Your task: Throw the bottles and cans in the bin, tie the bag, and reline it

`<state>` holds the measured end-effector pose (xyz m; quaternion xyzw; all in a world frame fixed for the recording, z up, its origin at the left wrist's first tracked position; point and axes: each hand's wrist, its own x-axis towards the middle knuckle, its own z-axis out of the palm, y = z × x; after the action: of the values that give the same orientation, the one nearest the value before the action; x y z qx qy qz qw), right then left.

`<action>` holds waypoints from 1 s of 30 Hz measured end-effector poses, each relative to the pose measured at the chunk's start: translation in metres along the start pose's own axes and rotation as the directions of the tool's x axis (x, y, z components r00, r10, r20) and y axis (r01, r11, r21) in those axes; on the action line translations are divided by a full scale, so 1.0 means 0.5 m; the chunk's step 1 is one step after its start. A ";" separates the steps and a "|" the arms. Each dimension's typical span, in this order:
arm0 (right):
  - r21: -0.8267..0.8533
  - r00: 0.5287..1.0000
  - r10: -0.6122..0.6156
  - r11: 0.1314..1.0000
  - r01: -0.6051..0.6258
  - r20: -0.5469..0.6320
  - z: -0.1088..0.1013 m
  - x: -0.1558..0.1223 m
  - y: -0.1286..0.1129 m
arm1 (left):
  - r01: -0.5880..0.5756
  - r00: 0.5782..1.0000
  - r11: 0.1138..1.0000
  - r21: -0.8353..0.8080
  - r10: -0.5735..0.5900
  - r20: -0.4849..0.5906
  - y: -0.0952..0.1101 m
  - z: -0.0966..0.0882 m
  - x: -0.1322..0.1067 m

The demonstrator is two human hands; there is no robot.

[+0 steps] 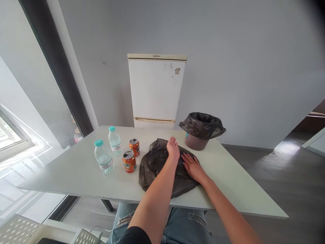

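Observation:
A black plastic bag [157, 162] lies spread and crumpled on the white table in front of me. My right hand [193, 167] rests flat on its right side, fingers stretched out. Over the bag's upper middle is my left hand [173, 147], turned edge-on with its foreshortened fingers pointing away. Nothing shows in that hand, and I cannot tell whether it touches the plastic. Just left of the bag stand two orange drink cans [129, 162], their tops opened. Two clear plastic bottles [104, 158] with teal caps stand upright farther left.
A brownish bin [196, 143] lined with a black bag [202, 124] stands at the table's back right. Behind the white table [68, 169] is a white refrigerator [156, 89] against the grey wall. A perforated plastic container [19, 230] sits low at the left front.

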<state>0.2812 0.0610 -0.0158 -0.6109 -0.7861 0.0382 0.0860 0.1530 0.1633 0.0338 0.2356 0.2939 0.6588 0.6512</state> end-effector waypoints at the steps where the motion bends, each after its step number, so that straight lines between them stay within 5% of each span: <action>1: 0.005 1.000 0.005 1.000 -0.005 -0.003 -0.001 0.000 -0.002 | -0.006 1.000 1.000 0.004 0.006 -0.031 0.017 -0.032 0.010; 7: 0.022 0.999 0.036 0.999 -0.036 0.006 -0.016 -0.006 -0.011 | -0.020 0.997 0.998 0.067 0.024 -0.069 0.099 -0.180 0.049; 16: 0.014 0.997 0.062 0.998 -0.062 0.042 -0.026 -0.009 0.018 | -0.019 0.996 0.974 0.227 0.037 -0.077 0.194 -0.261 0.095; 20: 0.036 0.994 0.081 0.996 -0.084 0.070 -0.029 -0.011 0.044 | -0.037 0.993 0.938 0.345 0.074 -0.094 0.206 -0.255 0.090; 25: 0.039 0.996 0.078 0.996 -0.080 0.045 -0.024 -0.013 0.051 | -0.123 0.991 0.823 0.555 0.134 0.021 0.229 -0.196 0.068; 30: 0.026 0.975 -0.001 1.000 0.006 -0.221 -0.041 -0.014 0.040 | -0.247 0.964 0.582 0.775 0.067 0.257 0.290 -0.125 -0.020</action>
<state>0.3056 0.0585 0.0004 -0.6088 -0.7722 -0.0195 0.1809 0.0056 0.1513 0.0904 0.5925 0.4691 0.4846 0.4406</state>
